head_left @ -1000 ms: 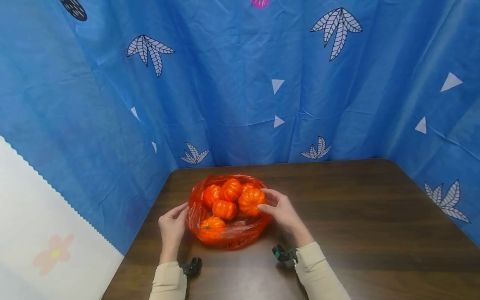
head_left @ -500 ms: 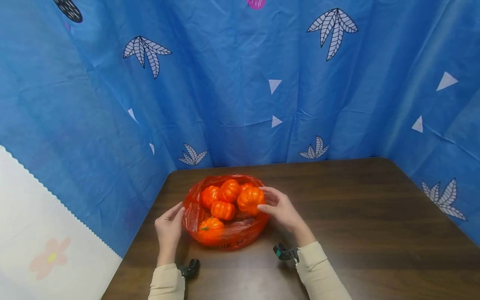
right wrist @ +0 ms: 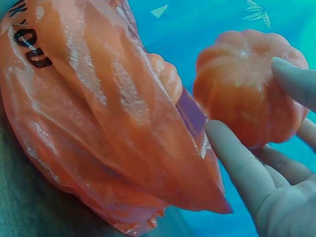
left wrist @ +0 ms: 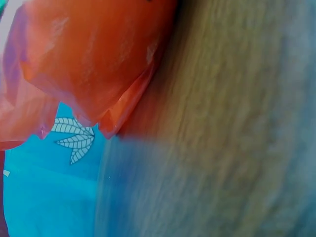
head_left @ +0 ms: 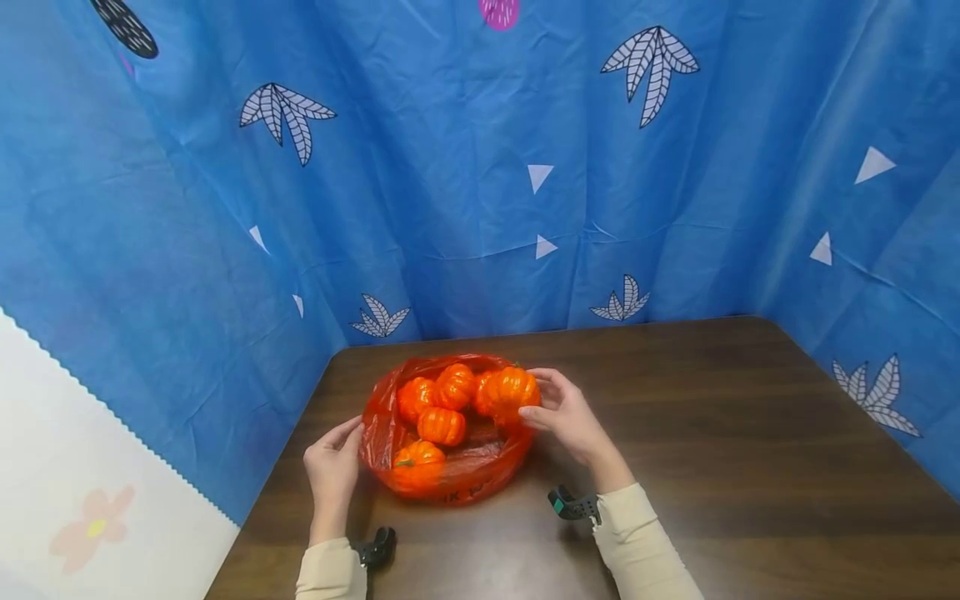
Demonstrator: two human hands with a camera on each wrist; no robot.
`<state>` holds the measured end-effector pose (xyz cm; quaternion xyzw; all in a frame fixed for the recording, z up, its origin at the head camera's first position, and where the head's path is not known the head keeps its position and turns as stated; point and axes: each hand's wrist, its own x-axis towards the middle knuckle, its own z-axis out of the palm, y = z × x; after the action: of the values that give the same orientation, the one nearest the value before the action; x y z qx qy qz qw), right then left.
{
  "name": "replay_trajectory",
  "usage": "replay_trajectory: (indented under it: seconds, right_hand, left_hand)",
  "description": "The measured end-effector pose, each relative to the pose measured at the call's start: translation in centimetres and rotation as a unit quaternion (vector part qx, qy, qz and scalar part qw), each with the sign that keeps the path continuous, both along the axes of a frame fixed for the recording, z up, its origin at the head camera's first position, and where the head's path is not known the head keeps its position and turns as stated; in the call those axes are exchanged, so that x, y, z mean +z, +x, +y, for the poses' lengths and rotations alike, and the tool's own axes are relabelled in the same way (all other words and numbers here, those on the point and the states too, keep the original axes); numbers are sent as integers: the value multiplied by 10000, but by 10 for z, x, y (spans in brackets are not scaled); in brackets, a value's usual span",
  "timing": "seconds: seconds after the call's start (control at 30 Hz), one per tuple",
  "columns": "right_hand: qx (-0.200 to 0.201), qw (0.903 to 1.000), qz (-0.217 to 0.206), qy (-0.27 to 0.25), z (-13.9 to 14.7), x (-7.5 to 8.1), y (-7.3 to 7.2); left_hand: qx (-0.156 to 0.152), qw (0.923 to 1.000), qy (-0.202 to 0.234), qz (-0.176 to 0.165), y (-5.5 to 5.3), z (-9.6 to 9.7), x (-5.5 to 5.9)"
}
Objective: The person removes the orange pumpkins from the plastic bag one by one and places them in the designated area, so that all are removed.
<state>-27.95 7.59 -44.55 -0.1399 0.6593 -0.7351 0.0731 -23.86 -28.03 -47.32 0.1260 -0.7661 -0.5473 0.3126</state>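
Note:
An orange-red plastic bag [head_left: 480,483] stands with its mouth spread wide and dark printed letters on its near side. My left hand [head_left: 332,467] pinches the bag's left rim. With thumb and fingers, my right hand [head_left: 573,425] holds a small orange pumpkin [head_left: 519,388] at the right rim. In the right wrist view this pumpkin [right wrist: 242,89] appears beside the bag's edge, its ribs glossy. Several other pumpkins lie inside, including a squat one [head_left: 442,426] in the middle and one with a green stem [head_left: 418,463] at the front. The left wrist view shows mostly bag [left wrist: 98,54].
The bag stands on a dark wooden table [head_left: 675,433], toward its left back part. A blue curtain [head_left: 465,167] with leaf prints hangs behind and at both sides. White cloth [head_left: 97,467] with a flower hangs at the left. Both wrists wear black straps.
The pumpkin in my right hand has turned, so its stem side faces up, and has shifted slightly right and up against the bag. My left hand keeps hold of the rim.

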Motion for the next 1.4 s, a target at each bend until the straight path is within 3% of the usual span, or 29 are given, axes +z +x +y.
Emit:
replay_trajectory:
  seconds: [0.17, 0.57, 0.93, 1.2, 1.4]
  right_hand:
    - [-25, 9998, 161, -122, 0, 3, -1]
    - [-95, 9999, 19, 115, 2, 3, -1]
    - [-82, 9988, -241, -415, 9, 4, 0]
    - [6, 9957, -329, -862, 11, 4, -1]
    - [68, 9959, -206, -873, 16, 5, -1]
  left_hand:
    - [-4, 9999, 97, 49, 4, -3, 0]
    - [-9, 9999, 159, 0, 8, -4, 2]
    - [45, 9995, 199, -225, 9, -2, 3]
    - [86, 9998, 153, -65, 8, -3, 2]
    - [99, 9998, 193, 4, 7, -4, 2]
